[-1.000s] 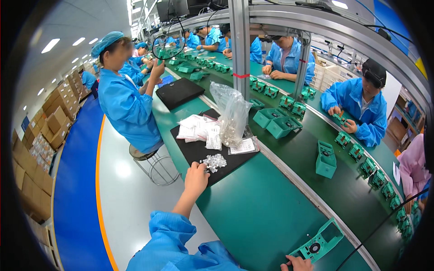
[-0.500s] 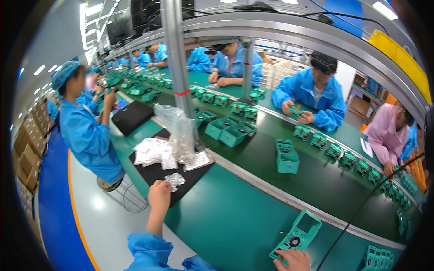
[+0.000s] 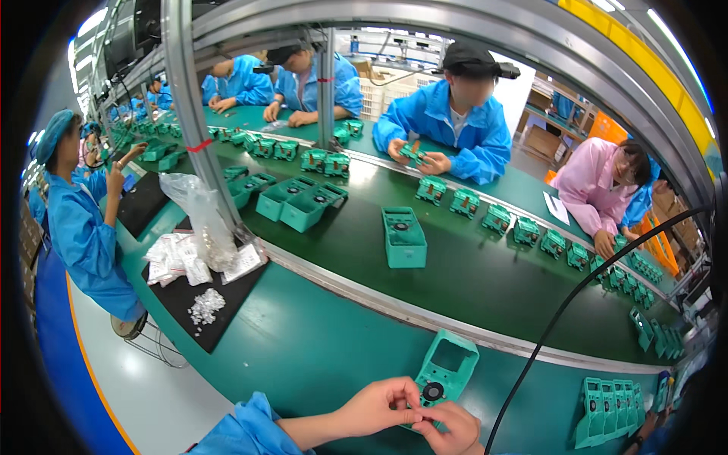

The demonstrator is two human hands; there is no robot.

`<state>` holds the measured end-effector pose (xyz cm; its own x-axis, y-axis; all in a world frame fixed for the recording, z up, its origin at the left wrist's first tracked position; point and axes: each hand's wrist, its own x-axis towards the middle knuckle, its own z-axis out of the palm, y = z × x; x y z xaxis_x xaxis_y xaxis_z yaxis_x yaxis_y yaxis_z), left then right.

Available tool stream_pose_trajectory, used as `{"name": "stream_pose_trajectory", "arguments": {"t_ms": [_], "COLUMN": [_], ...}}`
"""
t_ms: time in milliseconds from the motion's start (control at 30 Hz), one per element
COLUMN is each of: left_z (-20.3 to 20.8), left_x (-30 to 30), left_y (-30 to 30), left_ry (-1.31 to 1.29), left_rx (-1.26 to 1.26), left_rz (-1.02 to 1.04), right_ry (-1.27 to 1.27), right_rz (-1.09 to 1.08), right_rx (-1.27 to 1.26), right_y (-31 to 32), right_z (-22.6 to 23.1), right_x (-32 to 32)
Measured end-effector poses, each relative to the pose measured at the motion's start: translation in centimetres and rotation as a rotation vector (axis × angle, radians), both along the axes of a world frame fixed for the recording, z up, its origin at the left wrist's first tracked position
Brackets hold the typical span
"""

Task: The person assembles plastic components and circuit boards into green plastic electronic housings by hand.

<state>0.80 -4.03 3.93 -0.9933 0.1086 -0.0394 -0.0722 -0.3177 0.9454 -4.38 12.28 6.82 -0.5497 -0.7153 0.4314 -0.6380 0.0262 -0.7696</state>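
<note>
A green plastic housing (image 3: 449,362) lies on the near bench, with a round black fan-like part (image 3: 433,391) set in it. Over its near end my left hand (image 3: 377,407) and my right hand (image 3: 453,429) meet, fingertips pinched together. Whatever is between the fingers is too small or hidden to make out. The near end of the housing is covered by my hands. To the left, a heap of small shiny clear pieces (image 3: 206,306) rests on a black mat (image 3: 214,334).
White packets (image 3: 176,258) and a clear plastic bag (image 3: 199,212) sit on the mat beside a metal post (image 3: 189,114). Green housings (image 3: 404,246) stand on the dark green conveyor, and several more (image 3: 607,409) at right. A black cable (image 3: 546,334) crosses the right side. Co-workers in blue sit opposite.
My left hand has moved right, from the heap of small pieces to the housing, and now meets my right hand. The view has shifted to the right.
</note>
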Motion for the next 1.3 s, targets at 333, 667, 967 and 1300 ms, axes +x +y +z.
{"name": "stream_pose_trajectory", "arguments": {"t_ms": [333,667,967,1300], "left_z": [-0.1,-2.2,-3.4,-3.0], "left_x": [0.8,12.7,13.1,13.9], "left_y": [0.1,-12.2,-14.0,-17.1], "left_ry": [-0.054,-0.397,-0.457,-0.417], "left_rx": [-0.174,-1.505,-1.375,-1.629], "left_rz": [-0.066,0.975,0.842,0.551], "right_ry": [-0.211,-0.324,-0.194,-0.172], "right_rz": [-0.195,-0.508,-0.620,-0.670], "right_rx": [0.037,0.229,0.255,0.200], "right_y": [3.6,5.7,7.1,8.5], "right_z": [-1.1,-4.0,-4.9,-6.5], "right_x": [0.1,-3.9,-5.4,-6.6]}}
